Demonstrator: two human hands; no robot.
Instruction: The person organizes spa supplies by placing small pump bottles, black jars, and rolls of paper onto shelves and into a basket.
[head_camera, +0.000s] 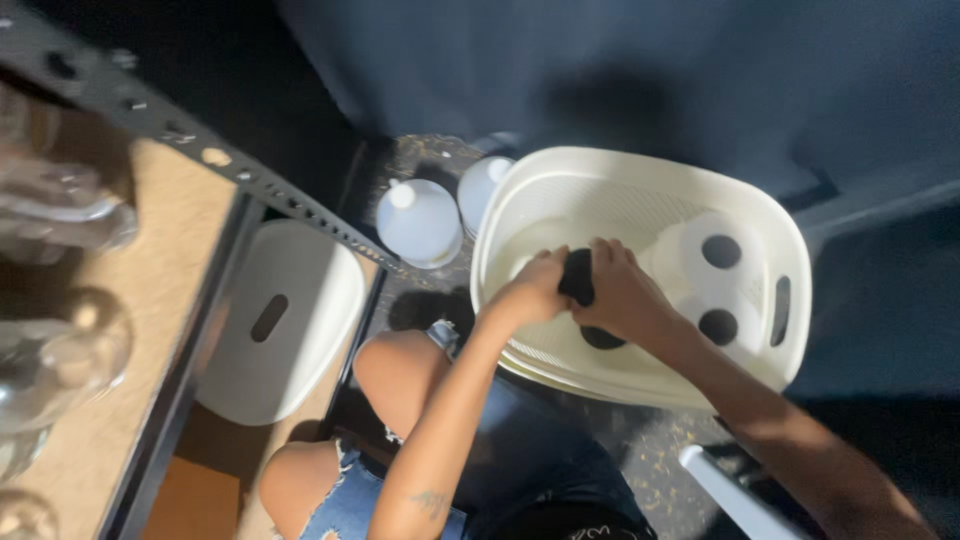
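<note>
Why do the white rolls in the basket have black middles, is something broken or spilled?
Nothing looks broken or spilled. The white rolls lie neatly in the cream basket, and their dark middles are just hollow cores. Both hands, left hand and right hand, hold a small black object over the basket.

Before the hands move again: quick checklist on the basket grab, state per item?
1. Both hands on the black item: ok, left hand and right hand meet on it over the basket.
2. What the black item is: cannot tell, mostly covered by the fingers.
3. White rolls apart from the hands: ok, they lie at the basket's right side, untouched.
4. Basket upright on the floor: ok, its rim looks level.
5. Jugs clear of the arms: ok, they stand left of the basket.
6. Grip firmness: cannot tell, the picture is blurred.
</note>
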